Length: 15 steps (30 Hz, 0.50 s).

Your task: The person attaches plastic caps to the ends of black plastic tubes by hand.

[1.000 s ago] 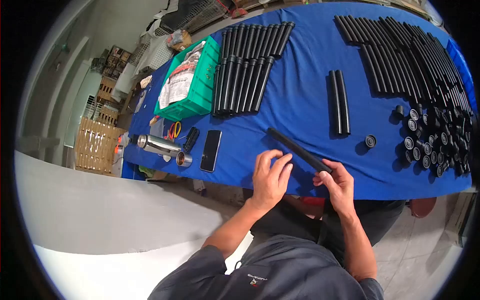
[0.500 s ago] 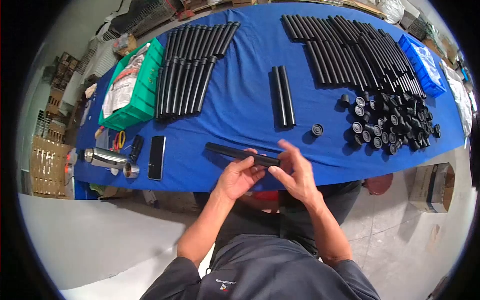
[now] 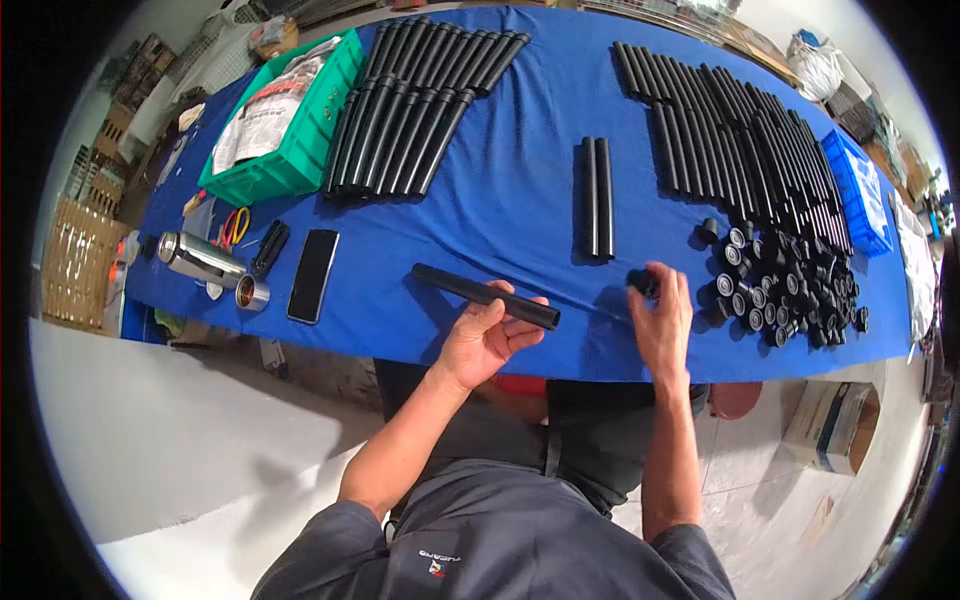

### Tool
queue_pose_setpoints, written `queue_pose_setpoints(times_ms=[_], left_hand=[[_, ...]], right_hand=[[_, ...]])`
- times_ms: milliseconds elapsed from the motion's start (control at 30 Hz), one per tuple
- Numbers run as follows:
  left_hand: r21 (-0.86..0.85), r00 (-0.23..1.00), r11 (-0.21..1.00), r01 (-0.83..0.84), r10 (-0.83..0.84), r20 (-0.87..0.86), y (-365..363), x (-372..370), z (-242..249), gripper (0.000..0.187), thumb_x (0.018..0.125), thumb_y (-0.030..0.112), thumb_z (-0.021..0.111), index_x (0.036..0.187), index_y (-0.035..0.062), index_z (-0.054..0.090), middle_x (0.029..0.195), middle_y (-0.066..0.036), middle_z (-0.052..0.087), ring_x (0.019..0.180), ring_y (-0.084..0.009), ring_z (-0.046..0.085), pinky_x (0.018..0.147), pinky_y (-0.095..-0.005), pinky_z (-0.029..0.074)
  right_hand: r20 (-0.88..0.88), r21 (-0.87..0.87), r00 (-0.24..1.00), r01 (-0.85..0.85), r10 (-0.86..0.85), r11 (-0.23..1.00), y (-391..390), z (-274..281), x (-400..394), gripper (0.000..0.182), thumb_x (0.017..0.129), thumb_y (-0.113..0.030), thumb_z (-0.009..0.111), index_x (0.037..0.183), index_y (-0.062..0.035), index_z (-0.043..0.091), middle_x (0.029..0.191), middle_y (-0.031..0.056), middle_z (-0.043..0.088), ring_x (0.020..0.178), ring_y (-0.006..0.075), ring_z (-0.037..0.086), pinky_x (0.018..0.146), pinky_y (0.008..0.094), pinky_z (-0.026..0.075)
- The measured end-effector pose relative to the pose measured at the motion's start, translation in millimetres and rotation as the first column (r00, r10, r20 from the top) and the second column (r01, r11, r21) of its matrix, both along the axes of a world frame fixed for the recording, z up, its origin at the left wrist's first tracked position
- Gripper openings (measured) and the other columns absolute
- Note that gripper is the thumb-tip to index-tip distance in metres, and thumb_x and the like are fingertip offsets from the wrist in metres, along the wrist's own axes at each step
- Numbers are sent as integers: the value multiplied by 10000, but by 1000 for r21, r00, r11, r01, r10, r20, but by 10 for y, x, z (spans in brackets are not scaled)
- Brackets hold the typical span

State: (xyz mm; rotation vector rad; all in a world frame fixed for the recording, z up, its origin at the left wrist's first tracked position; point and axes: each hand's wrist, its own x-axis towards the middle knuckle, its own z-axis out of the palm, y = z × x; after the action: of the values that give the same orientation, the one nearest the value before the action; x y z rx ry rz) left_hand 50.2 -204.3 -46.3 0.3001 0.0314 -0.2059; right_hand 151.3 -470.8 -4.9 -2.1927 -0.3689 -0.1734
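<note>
A black tube (image 3: 450,284) lies across the fingers of my left hand (image 3: 474,345), pinched under the thumb just above the table's near edge. Its open end points right, toward my other hand. My right hand (image 3: 662,325) has its fingers closed around a small black cap (image 3: 641,281), partly hidden by them, low over the cloth. Two bare black tubes (image 3: 598,200) lie side by side beyond that hand. To its right spreads a heap of black caps (image 3: 780,290). Rows of plain black tubes (image 3: 735,140) lie behind the heap.
At the far left are black tubes with wider ends (image 3: 400,130), beside a green crate (image 3: 270,180) holding newspaper. Nearer lie a phone (image 3: 313,277), a steel flask (image 3: 200,257), a steel cup (image 3: 251,293) and yellow-handled scissors (image 3: 236,226). A blue crate (image 3: 870,230) stands far right.
My right hand has left the tube's end and moved right, closing on the single cap that lay on the cloth. My left hand still holds the tube. The camera view has shifted.
</note>
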Motion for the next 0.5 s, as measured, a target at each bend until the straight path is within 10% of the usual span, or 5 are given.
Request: queue_pose_setpoints(times_ms=[100, 500], left_hand=[[98, 998, 993, -69, 68, 7, -84, 86, 61, 300, 969, 102, 715, 1252, 129, 617, 1313, -247, 666, 1223, -376, 668, 1009, -534, 599], [327, 971, 915, -237, 226, 72, -212, 189, 81, 331, 982, 51, 688, 1238, 174, 517, 1293, -228, 667, 1216, -386, 667, 1030, -545, 582]], right_hand=[[-460, 657, 809, 34, 365, 753, 272, 74, -215, 344, 912, 2, 730, 1236, -5, 614, 1055, 59, 662, 909, 122, 635, 806, 277, 549], [-371, 715, 789, -94, 489, 693, 419, -204, -378, 411, 983, -35, 705, 1368, 1, 563, 1156, 39, 612, 994, 80, 602, 868, 239, 516]])
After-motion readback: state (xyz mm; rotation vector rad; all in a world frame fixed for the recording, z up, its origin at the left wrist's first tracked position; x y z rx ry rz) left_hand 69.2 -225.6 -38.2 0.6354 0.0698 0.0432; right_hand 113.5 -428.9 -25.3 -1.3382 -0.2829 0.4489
